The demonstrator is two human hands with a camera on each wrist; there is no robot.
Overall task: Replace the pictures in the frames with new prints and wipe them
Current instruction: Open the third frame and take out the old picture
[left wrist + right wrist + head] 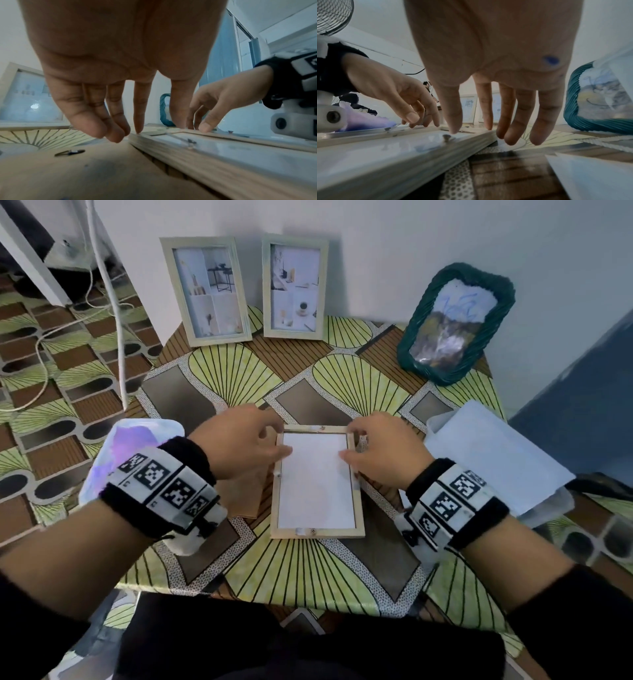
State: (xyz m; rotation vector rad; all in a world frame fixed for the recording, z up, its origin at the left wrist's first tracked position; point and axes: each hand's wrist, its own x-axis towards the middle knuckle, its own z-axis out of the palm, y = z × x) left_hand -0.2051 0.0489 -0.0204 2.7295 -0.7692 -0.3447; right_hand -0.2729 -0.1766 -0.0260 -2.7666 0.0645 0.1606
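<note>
A pale wooden frame (317, 533) lies face down in the middle of the table, with a white sheet (315, 484) set in its back. My left hand (274, 444) is at its far left corner: the thumb rests on the sheet and the straight fingertips (138, 129) touch the frame's rail (188, 159). At the far right corner my right hand (354, 444) mirrors it, thumb on the sheet, fingertips (453, 129) down on the rail (436, 151) and beside it. Neither hand grips anything. A brown backing board (245, 503) lies left of the frame, under my left wrist.
Two pale frames (207, 292) (294, 290) with prints lean on the wall at the back. A green woven frame (455, 323) leans at the back right. A purple-tinted print (137, 443) lies at the table's left edge, and white sheets (496, 453) at the right. Cables trail on the floor at left.
</note>
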